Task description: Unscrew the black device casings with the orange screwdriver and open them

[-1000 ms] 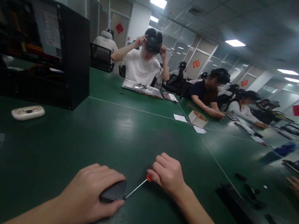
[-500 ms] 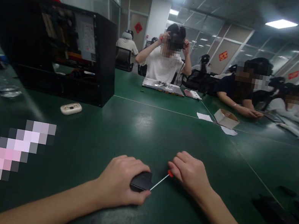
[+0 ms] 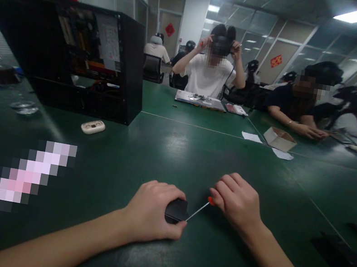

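Observation:
My left hand (image 3: 158, 210) is wrapped round a small black box-like block (image 3: 176, 211), holding it at the green table's surface. In my right hand (image 3: 238, 198) is a screwdriver (image 3: 198, 211) with a thin metal shaft and an orange-red handle, most of which my closed fingers cover. The shaft slants down to the left, and its tip meets the right end of the black block near my left thumb. What the tip bears on is too small to make out.
A black computer case (image 3: 129, 69) with an open side stands at the left, a white earbud case (image 3: 93, 127) before it. Farther off are a small open box (image 3: 280, 139) and a panel (image 3: 200, 101) before a seated person. Dark parts (image 3: 342, 261) lie at the right.
The view has swung to the left, so everything sits farther right in the picture. Both hands keep their grips, with the screwdriver tip still at the black block.

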Action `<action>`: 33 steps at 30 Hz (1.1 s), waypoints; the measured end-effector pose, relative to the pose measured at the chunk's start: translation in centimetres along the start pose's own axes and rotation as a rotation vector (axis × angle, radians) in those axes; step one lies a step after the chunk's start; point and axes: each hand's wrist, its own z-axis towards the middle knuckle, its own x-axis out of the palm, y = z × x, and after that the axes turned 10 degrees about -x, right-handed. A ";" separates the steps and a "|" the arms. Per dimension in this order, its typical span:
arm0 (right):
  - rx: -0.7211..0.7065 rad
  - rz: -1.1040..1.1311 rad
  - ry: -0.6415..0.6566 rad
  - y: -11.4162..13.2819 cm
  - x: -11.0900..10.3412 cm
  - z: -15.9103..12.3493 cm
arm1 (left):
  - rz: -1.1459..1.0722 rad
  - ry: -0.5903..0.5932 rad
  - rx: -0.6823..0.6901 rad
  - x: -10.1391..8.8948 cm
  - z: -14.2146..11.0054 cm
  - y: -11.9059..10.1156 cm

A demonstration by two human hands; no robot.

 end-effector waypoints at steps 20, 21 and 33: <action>-0.001 0.260 0.156 0.2 1.0 -1.3 | 0.071 0.017 0.082 0.5 0.0 1.3; 0.017 0.300 0.184 0.4 1.3 -1.3 | 0.075 0.014 0.089 0.5 0.0 1.3; 0.088 0.754 0.504 -0.7 -0.2 -1.2 | 0.058 -0.059 0.175 1.0 -0.2 1.8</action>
